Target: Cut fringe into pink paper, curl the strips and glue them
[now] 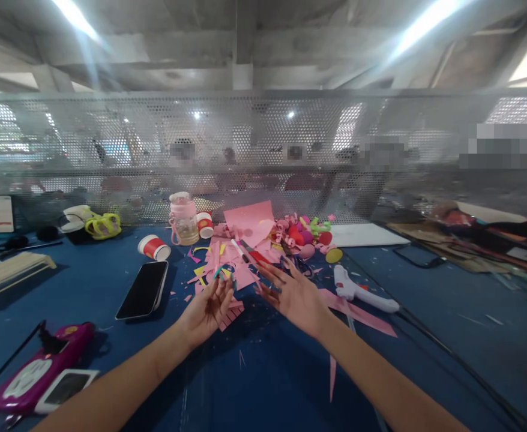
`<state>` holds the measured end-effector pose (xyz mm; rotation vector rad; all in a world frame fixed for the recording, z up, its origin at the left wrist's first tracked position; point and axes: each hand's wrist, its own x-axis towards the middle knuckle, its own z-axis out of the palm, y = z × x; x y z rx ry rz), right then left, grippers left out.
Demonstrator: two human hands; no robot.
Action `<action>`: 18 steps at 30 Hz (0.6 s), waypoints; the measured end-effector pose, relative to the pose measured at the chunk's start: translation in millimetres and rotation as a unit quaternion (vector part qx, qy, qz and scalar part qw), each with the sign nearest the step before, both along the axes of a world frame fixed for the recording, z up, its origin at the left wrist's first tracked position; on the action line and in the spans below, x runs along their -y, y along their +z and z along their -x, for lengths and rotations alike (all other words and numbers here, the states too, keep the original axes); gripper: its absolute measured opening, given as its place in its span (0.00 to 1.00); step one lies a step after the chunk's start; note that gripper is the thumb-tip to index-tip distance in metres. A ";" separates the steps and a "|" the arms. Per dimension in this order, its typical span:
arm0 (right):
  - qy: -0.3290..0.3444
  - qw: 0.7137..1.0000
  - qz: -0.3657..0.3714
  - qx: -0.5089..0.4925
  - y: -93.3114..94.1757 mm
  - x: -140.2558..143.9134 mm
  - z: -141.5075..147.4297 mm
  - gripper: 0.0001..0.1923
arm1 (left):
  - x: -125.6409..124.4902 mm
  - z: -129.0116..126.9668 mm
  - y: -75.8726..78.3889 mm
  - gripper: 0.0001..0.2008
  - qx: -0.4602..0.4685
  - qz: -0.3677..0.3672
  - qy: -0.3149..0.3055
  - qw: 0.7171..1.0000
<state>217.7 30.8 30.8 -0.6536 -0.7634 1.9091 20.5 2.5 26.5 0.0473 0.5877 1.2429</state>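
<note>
My left hand (207,309) is turned palm up over the blue table, with its fingers loosely curled and apart. A small teal curved piece (219,273) shows at its fingertips; whether they touch it I cannot tell. To its right, my right hand (297,297) has its fingers stretched out and spread, with nothing seen in it. Just beyond both hands lies a heap of cut pink paper scraps (245,276), with a red-and-white marker-like stick (240,251) on top. A slitted pink paper strip (231,315) lies beside my left hand.
Left stand a black-screened phone (143,291), a tipped paper cup (154,247), a pink-lidded bottle (183,219) and a purple device (42,366). Right are a white glue gun (362,291) with its cable and colourful craft pieces (304,234). A perforated metal screen (254,144) stands behind.
</note>
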 end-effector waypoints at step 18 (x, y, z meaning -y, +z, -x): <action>-0.212 0.700 -0.561 0.388 -11.0 23.1 13.9 0.13 | -2.8 6.9 -21.7 0.21 0.012 -0.177 -0.105 0.979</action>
